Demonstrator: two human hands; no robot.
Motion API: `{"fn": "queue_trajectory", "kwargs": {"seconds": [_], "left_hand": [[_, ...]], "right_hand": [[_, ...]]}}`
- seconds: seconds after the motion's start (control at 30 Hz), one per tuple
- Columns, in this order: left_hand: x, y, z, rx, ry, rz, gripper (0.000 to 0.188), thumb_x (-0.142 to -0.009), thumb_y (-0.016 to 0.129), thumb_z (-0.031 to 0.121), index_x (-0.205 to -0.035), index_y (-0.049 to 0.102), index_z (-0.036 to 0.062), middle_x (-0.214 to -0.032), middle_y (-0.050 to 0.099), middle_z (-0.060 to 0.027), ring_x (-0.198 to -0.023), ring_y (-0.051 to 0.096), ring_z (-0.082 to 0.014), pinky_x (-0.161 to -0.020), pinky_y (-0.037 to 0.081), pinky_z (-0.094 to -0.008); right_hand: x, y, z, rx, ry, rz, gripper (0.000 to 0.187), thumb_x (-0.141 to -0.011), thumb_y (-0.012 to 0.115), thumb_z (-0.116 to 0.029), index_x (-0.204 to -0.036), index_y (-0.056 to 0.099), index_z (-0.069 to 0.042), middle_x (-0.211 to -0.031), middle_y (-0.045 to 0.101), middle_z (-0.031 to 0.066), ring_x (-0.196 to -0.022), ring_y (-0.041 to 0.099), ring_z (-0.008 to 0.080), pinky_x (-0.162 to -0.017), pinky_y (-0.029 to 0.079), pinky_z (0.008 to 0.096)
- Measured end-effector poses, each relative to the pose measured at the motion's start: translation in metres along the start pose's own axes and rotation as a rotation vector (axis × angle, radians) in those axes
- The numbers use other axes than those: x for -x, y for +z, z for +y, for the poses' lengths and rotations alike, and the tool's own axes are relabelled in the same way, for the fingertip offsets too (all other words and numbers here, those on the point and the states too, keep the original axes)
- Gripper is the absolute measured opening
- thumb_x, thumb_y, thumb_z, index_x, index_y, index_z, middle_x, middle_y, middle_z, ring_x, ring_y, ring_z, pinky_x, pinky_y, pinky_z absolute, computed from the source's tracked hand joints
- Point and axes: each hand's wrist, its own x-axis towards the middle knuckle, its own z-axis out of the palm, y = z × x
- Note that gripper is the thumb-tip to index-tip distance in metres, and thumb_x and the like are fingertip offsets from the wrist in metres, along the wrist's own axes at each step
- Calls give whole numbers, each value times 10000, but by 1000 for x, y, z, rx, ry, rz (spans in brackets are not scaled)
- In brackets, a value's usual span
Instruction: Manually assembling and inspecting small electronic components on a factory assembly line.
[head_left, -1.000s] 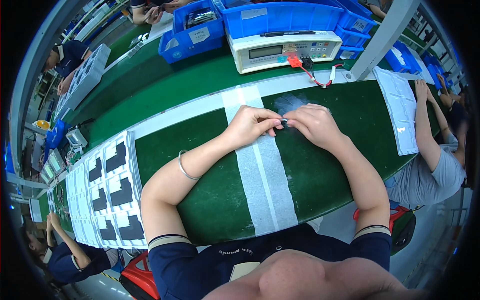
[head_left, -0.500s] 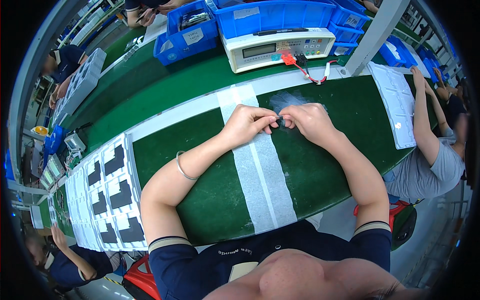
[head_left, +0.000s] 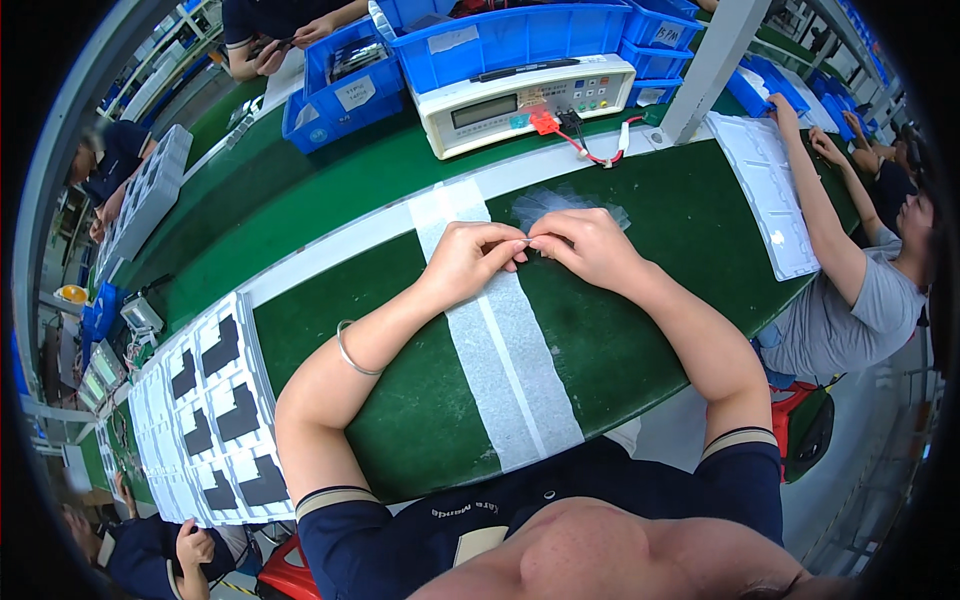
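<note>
Mostly, my own fingertips are hiding the small thin piece (head_left: 528, 241) I am handling: my left hand (head_left: 465, 262) and right hand (head_left: 592, 250) are pinching it from either side, and only a sliver is showing between them, so I am failing to make out its shape. It is staying over the green table (head_left: 640, 350), just right of the white strip (head_left: 510, 380), which my left hand is partly covering. My right hand is overlapping a sheet of clear film (head_left: 545, 207), whose edges are fading into the green. Farther back, a tester (head_left: 480, 117) is standing with red and black clips at its front, and the big blue bin (head_left: 500, 45) behind it is running out of view at the top. Leftward, a white tray (head_left: 160, 390) is holding black pieces (head_left: 238, 412), its far pockets blurring toward the dark rim
</note>
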Motion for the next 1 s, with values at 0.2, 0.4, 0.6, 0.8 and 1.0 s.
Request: {"fn": "queue_trajectory", "kwargs": {"seconds": [0.2, 0.4, 0.6, 0.8, 1.0], "left_hand": [[0, 3, 0, -32, 1, 21, 164, -839, 575, 109, -906, 631, -29, -723, 636, -75, -629, 592, -101, -591, 485, -226], [2, 2, 1, -25, -15, 29, 168, -836, 578, 108, -908, 625, -36, -741, 631, -78, -653, 589, -100, -605, 481, -230], [1, 2, -3, -53, 34, 73, 160, -802, 612, 111, -888, 631, -23, -767, 630, -99, -627, 603, -137, -585, 480, -253], [0, 0, 4, -95, 88, 126, 150, -775, 641, 113, -871, 635, -3, -778, 624, -89, -643, 593, -140, -589, 473, -256], [1, 1, 3, -121, 134, 200, 142, -753, 657, 95, -867, 650, 10, -793, 643, -103, -673, 620, -158, -611, 489, -258]], "right_hand": [[1, 0, 1, 16, -54, 30, 96, -776, 599, -144, -792, 601, -50, -718, 609, 85, -638, 588, 256, -564, 464, 342], [0, 0, 0, 99, -152, 38, 100, -751, 628, -104, -803, 592, -27, -747, 592, 82, -646, 578, 246, -570, 460, 323], [-2, 0, -5, 68, -127, 67, 120, -737, 643, -87, -823, 590, -22, -748, 574, 89, -650, 581, 233, -569, 463, 313], [-1, 1, -4, -26, -24, 106, 137, -731, 652, -104, -831, 603, -25, -752, 586, 89, -659, 590, 224, -569, 471, 305], [-2, 1, -5, -77, -9, 204, 102, -714, 654, -105, -769, 615, -28, -738, 611, 100, -654, 599, 251, -568, 465, 315]]}}
